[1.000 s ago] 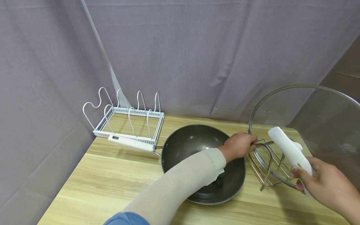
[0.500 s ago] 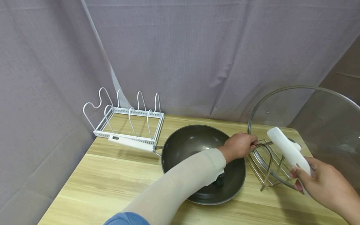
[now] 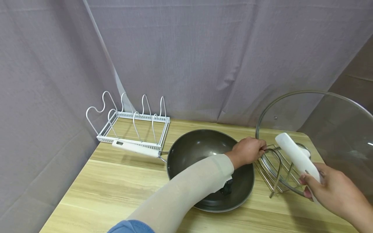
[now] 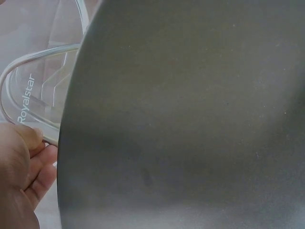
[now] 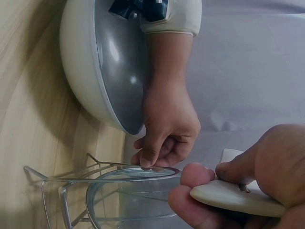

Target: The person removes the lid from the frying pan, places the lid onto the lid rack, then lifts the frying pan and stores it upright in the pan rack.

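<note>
My left hand (image 3: 247, 150) reaches across the wok (image 3: 201, 147) and pinches the front wire loop of a metal lid rack (image 3: 276, 186). In the right wrist view, thumb and fingers of the left hand (image 5: 171, 119) meet at the top of that loop. My right hand (image 3: 335, 191) grips the white handle (image 3: 297, 155) of a large glass lid (image 3: 346, 129), held upright with its steel rim. The rim's lower left part overlaps the rack behind the front loop. In the left wrist view the wok's dark surface (image 4: 181, 114) hides most of the rack.
The wok stands on the wooden table (image 3: 96, 191), its white handle (image 3: 135, 148) pointing left. Behind that handle sits a white wire rack (image 3: 167, 129) with several upright loops. Grey curtains (image 3: 186, 58) hang along the back and left.
The right hand has shifted the lid slightly left and down toward the metal rack. The left hand keeps its pinch on the loop, and the wok has stayed put.
</note>
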`<state>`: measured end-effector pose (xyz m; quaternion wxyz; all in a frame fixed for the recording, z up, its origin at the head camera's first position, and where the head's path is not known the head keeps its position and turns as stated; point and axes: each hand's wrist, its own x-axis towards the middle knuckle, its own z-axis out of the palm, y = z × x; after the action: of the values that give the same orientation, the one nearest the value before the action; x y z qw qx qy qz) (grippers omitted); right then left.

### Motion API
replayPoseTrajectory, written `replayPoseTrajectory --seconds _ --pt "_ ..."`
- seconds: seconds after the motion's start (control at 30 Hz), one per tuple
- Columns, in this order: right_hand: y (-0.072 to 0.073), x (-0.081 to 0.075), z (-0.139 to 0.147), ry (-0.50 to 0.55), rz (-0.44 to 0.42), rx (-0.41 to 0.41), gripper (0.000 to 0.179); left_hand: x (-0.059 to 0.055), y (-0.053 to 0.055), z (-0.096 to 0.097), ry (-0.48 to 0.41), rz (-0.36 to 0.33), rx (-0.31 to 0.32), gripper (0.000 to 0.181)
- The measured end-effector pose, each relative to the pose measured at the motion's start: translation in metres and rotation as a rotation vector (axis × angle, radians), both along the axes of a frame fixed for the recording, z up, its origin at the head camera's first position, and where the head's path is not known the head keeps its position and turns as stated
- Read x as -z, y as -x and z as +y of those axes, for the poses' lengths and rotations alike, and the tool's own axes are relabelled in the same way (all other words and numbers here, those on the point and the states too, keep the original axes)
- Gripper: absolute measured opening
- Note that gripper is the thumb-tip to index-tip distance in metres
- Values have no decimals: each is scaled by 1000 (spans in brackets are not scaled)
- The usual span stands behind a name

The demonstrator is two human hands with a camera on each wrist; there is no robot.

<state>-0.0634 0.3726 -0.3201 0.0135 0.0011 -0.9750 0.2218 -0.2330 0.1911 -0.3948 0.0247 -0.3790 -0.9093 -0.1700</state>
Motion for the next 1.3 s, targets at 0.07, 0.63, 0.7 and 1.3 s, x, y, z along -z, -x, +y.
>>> replayPoseTrajectory --seconds 0.07,0.63,0.7,1.3 --pt "0 1 -1 -5 8 2 25 0 0 0 -1 -3 -2 7" --pt "1 0 -8 12 30 4 23 1 2 0 0 -26 -26 10" --pt "2 1 -8 17 26 1 23 1 2 0 -5 -31 -26 9" --pt "5 8 -8 10 24 1 21 1 1 1 -9 -5 -20 13"
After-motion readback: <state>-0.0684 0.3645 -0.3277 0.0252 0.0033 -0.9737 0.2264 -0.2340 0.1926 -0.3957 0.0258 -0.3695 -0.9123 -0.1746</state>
